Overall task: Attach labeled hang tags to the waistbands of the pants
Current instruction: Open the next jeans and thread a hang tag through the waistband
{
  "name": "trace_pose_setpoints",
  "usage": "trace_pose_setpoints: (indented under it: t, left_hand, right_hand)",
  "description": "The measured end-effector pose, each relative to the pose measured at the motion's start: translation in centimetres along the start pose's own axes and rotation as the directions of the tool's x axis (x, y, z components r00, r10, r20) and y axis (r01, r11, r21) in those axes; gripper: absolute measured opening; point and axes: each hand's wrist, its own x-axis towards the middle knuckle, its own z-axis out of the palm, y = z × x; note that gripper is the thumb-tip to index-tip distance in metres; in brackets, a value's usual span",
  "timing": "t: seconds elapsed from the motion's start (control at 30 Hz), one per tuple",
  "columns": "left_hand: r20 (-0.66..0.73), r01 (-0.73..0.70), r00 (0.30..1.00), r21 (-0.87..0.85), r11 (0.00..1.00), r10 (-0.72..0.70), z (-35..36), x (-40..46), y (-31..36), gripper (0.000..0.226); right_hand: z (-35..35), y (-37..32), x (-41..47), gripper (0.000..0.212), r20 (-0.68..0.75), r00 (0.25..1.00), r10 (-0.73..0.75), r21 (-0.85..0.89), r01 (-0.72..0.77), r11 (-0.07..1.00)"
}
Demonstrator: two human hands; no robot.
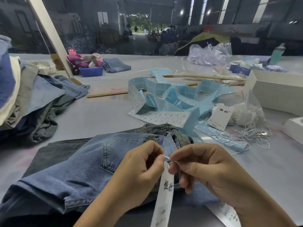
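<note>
Above your hands, centre frame, crumpled pale-blue label backing strips (177, 95) and a tangle of white string (249, 126) clutter the grey table (98, 112); folded denim is heaped at the left edge. Your left hand (139, 176) and right hand (206, 169) both pinch a thin white loop at the blue jeans (78, 169) waistband, lower centre, where the long, stiff white hang tag (165, 199) hangs down.

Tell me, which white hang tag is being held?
The hang tag hanging between both hands at the jeans; the other tag lies untouched by the string pile.
</note>
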Motion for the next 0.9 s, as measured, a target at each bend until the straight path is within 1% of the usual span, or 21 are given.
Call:
trace_pose_setpoints:
  t: [0.1,0.13,0.23,0.33,0.37,0.43,0.5,0.53,0.57,0.67,0.9]
  left_hand:
    - [-0.003,0.019,1.000,-0.073,0.997,-0.019,-0.2,0.0,0.1,0.008]
    - [-0.012,0.025,1.000,-0.095,0.995,-0.026,-0.3,0.0,0.2,0.008]
    - [-0.056,0.040,0.997,-0.167,0.985,-0.050,-0.8,0.0,0.5,0.009]
    - [-0.064,0.007,0.998,-0.203,0.979,-0.021,-1.0,-0.1,0.9,0.020]
    - [-0.057,-0.009,0.998,-0.193,0.981,-0.002,-1.0,-0.1,1.2,0.021]
    - [-0.030,-0.050,0.998,-0.133,0.990,0.046,-1.0,-0.1,1.7,0.014]
    - [-0.006,-0.101,0.995,-0.026,0.995,0.101,-1.0,-0.2,2.2,0.005]
    - [-0.002,-0.119,0.993,0.025,0.993,0.119,-1.0,-0.2,2.4,0.004]
    - [-0.002,-0.129,0.992,0.061,0.990,0.129,-1.1,-0.2,2.5,0.004]
    - [-0.001,-0.151,0.988,0.121,0.981,0.152,-1.1,-0.3,2.8,0.005]
    - [0.060,-0.173,0.985,0.194,0.966,0.164,-1.5,-0.3,2.7,0.008]
  right_hand:
    - [0.0,0.1,-0.1,0.017,-0.034,0.999,0.002,0.058,0.000,0.998]
    - [0.0,0.2,-0.1,0.020,-0.047,0.999,0.001,0.079,0.002,0.997]
    - [0.1,0.6,-0.1,0.038,-0.060,0.998,-0.030,0.122,0.037,0.992]
    - [0.4,0.8,0.0,0.044,-0.085,0.992,-0.092,0.085,0.099,0.991]
    - [0.6,0.8,0.0,0.046,-0.099,0.988,-0.115,0.064,0.122,0.990]
    - [0.8,0.7,0.0,0.045,-0.111,0.981,-0.157,0.036,0.162,0.986]
    - [1.0,0.7,0.0,0.042,-0.105,0.977,-0.186,0.019,0.189,0.982]
    - [1.1,0.6,-0.1,0.041,-0.107,0.975,-0.194,0.011,0.197,0.980]
    - [1.1,0.6,-0.1,0.037,-0.111,0.973,-0.201,0.003,0.202,0.979]
    - [1.1,0.7,-0.2,0.014,-0.128,0.966,-0.224,-0.028,0.222,0.975]
    - [1.0,0.9,-0.3,0.031,-0.096,0.970,-0.223,-0.104,0.214,0.971]
